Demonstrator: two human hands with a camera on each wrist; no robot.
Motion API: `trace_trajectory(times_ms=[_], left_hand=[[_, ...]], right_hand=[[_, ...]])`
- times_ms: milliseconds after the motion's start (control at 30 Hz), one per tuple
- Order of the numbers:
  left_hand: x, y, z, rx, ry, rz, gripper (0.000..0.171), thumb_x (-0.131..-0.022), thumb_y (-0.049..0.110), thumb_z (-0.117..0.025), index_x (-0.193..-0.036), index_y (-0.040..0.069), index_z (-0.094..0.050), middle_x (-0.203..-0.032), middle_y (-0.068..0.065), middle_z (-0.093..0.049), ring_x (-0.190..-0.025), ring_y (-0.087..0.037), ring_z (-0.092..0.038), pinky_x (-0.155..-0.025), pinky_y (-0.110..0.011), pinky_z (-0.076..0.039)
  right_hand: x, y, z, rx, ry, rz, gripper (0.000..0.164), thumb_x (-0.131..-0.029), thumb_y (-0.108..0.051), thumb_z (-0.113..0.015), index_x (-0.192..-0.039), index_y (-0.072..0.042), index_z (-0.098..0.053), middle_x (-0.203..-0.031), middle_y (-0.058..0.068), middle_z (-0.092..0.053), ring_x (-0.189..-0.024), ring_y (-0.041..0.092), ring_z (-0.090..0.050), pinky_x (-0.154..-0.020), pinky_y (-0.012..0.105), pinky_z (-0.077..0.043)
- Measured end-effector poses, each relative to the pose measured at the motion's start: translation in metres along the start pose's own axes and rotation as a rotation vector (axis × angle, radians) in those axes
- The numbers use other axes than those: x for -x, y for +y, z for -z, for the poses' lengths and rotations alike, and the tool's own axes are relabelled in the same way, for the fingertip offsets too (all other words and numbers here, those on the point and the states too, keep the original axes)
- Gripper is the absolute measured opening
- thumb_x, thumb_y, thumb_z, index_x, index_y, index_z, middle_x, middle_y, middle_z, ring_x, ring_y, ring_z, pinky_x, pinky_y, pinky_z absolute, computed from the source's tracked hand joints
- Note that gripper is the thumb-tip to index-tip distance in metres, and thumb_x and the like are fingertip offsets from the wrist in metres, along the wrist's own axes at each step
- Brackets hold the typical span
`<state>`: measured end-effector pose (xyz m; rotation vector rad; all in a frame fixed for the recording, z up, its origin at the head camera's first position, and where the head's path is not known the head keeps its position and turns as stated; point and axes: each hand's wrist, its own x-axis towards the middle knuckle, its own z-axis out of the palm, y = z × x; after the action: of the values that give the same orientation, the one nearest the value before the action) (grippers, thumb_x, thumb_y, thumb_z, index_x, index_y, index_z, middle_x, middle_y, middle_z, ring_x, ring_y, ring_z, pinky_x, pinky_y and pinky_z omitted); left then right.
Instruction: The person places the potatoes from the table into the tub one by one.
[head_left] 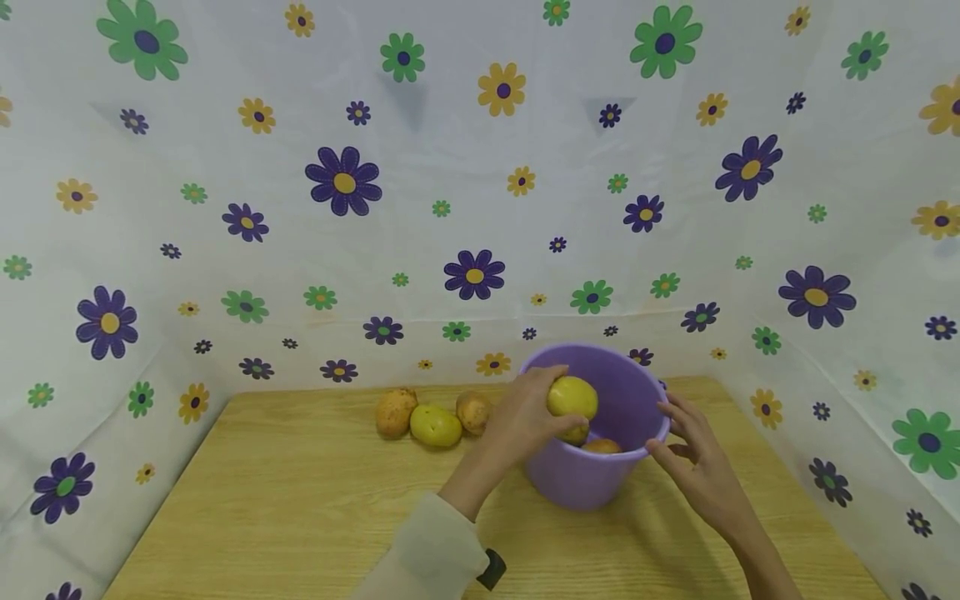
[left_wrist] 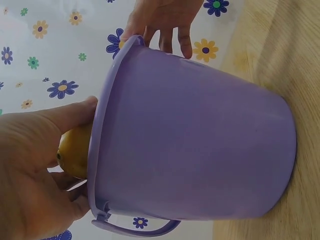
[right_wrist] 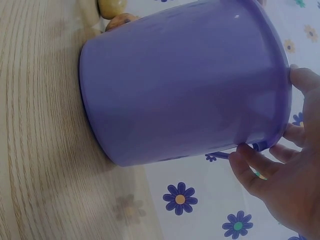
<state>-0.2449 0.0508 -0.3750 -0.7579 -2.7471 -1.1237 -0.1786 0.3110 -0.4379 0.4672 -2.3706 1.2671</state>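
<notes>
A purple bucket [head_left: 588,483] stands upright on the table. At its mouth my left hand [head_left: 528,412] grips a yellow potato [head_left: 573,397], thumb and fingers on either side of it. The left wrist view shows this potato [left_wrist: 76,150] partly behind the rim. Beneath it another yellow potato [head_left: 577,433] shows in part, and a browner potato [head_left: 602,447] lies lower inside the bucket. My right hand [head_left: 701,467] holds the bucket's rim at the right, thumb toward the front and fingers along the side. The bucket's floor is mostly hidden.
Left of the bucket a row of potatoes lies on the wooden table [head_left: 315,500]: a brown one [head_left: 396,413], a yellow-green one [head_left: 437,427] and a smaller brown one [head_left: 474,412]. Flowered white sheeting [head_left: 420,242] rises behind and at both sides.
</notes>
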Motion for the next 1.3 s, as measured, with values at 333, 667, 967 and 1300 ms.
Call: trace_trajectory(times_ms=[333, 667, 967, 1300], left_hand=[[0.004, 0.005, -0.004, 0.002, 0.003, 0.009, 0.066, -0.092, 0.029, -0.081, -0.15, 0.011, -0.053, -0.144, -0.006, -0.06, -0.133, -0.023, -0.055, -0.109, -0.042, -0.048], [0.009, 0.002, -0.001, 0.092, 0.027, 0.013, 0.06, -0.095, 0.024, -0.078, -0.148, 0.009, -0.055, -0.14, -0.008, -0.062, -0.128, -0.023, -0.058, -0.106, -0.039, -0.051], [0.013, -0.002, 0.011, 0.164, 0.061, -0.002, 0.053, -0.098, 0.023, -0.073, -0.146, 0.009, -0.056, -0.138, -0.009, -0.062, -0.126, -0.024, -0.059, -0.104, -0.039, -0.052], [0.02, -0.018, 0.025, 0.171, 0.146, -0.034, 0.048, -0.098, 0.021, -0.073, -0.142, 0.006, -0.059, -0.133, -0.01, -0.065, -0.121, -0.026, -0.063, -0.099, -0.041, -0.055]], right_hand=[[0.001, 0.0, -0.001, 0.005, 0.002, 0.002, 0.055, -0.1, -0.002, -0.064, -0.151, 0.006, -0.044, -0.162, 0.022, -0.03, -0.124, -0.005, -0.047, -0.091, 0.008, -0.046], [0.0, 0.001, -0.002, 0.005, -0.005, -0.005, 0.055, -0.101, -0.003, -0.064, -0.152, 0.005, -0.043, -0.162, 0.02, -0.03, -0.125, -0.004, -0.047, -0.091, 0.008, -0.046], [-0.001, 0.001, -0.001, -0.002, -0.004, -0.003, 0.055, -0.101, -0.002, -0.063, -0.152, 0.006, -0.043, -0.162, 0.022, -0.03, -0.124, -0.006, -0.047, -0.091, 0.008, -0.046], [0.0, -0.001, -0.001, 0.002, -0.007, -0.003, 0.054, -0.101, -0.002, -0.063, -0.151, 0.006, -0.044, -0.162, 0.022, -0.03, -0.124, -0.005, -0.047, -0.09, 0.008, -0.046]])
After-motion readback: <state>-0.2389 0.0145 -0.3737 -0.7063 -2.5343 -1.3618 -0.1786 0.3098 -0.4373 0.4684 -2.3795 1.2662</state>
